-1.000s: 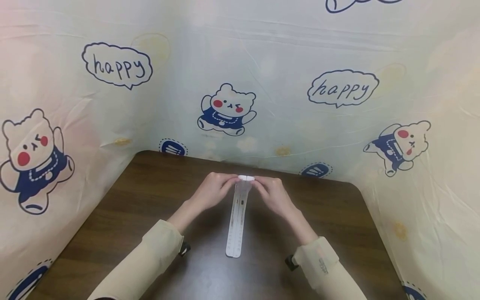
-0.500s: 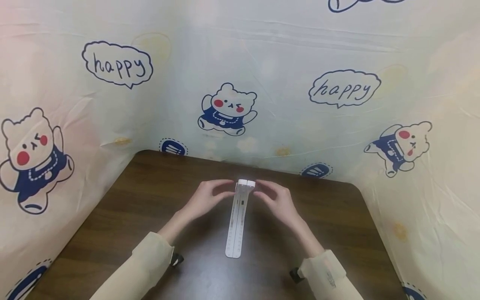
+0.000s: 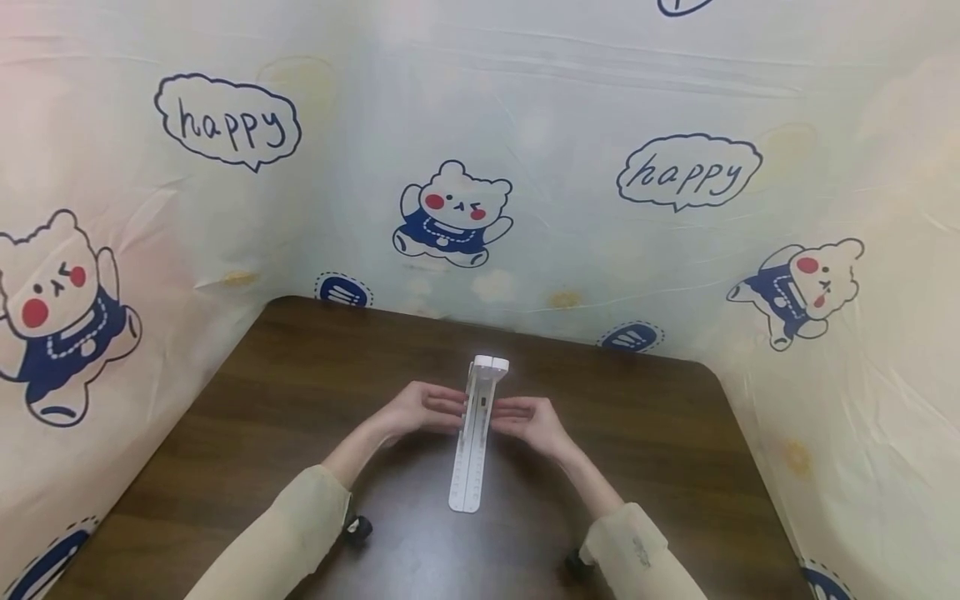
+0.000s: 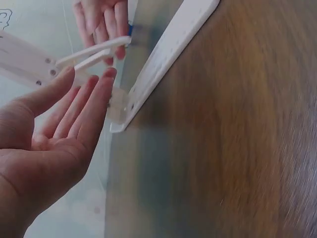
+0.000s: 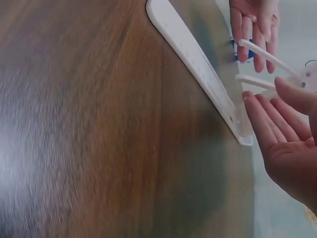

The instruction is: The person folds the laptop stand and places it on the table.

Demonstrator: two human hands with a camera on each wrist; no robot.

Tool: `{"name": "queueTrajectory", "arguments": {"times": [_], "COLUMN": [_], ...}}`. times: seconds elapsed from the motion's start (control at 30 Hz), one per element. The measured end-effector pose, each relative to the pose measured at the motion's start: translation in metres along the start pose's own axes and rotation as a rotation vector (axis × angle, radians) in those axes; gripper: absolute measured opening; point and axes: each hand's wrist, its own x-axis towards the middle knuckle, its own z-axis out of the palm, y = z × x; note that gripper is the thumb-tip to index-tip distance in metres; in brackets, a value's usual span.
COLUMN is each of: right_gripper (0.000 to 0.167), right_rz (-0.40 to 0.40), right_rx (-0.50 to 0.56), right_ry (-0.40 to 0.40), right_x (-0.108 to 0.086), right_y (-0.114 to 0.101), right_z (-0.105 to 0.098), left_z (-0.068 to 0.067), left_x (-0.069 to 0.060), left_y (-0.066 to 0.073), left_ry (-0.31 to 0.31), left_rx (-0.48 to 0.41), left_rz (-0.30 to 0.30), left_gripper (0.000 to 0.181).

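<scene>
A white folding stand (image 3: pixel 469 479) is set up on the table, its long two-part base bar (image 4: pixel 171 47) lying flat. Its upper arm (image 4: pixel 25 57) rises at an angle from the far end, and two thin struts (image 5: pixel 272 59) stick out from it. My left hand (image 3: pixel 414 410) is at the stand's left side and my right hand (image 3: pixel 536 423) at its right, fingers fairly straight and pointing inward. In the wrist views both thumbs are apart from the fingers, close to the struts. Whether the fingertips touch the stand is hard to tell.
The dark wooden table (image 3: pixel 247 467) has its far edge behind the stand. A pale curtain (image 3: pixel 555 108) printed with bears and "happy" bubbles surrounds the table at the back and both sides.
My hands have left the stand's white top, which they were holding a second ago. They moved apart, then lower and nearer to me along its sides. The stand stays in place.
</scene>
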Motion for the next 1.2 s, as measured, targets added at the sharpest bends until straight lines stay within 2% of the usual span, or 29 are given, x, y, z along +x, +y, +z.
{"name": "queueTrajectory", "arguments": {"times": [0.13, 0.23, 0.4, 0.73, 1.07, 1.2], "right_gripper": [0.041, 0.038, 0.031, 0.028, 0.024, 0.025], "right_rz": [0.048, 0.062, 0.094, 0.120, 0.153, 0.169], "right_rx": [0.118, 0.179, 0.216, 0.173, 0.046, 0.022], "right_ry": [0.011, 0.011, 0.002, -0.032, 0.079, 0.129], "right_x": [0.005, 0.009, 0.015, 0.029, 0.044, 0.048], "right_y": [0.001, 0.003, 0.007, 0.010, 0.010, 0.010], "right_z": [0.006, 0.010, 0.011, 0.004, 0.001, 0.001], "left_z": [0.006, 0.010, 0.013, 0.010, 0.010, 0.010], "left_x": [0.003, 0.006, 0.009, 0.021, 0.037, 0.043], "left_y": [-0.002, -0.002, -0.003, -0.006, -0.006, -0.004], "left_ry": [0.006, 0.031, 0.051, 0.075, 0.141, 0.225], "left_rx": [-0.120, -0.140, -0.157, -0.129, -0.038, 0.020], "left_rz": [-0.040, -0.053, -0.070, -0.083, -0.110, -0.121], "left_gripper": [0.053, 0.049, 0.045, 0.036, 0.030, 0.027]}}
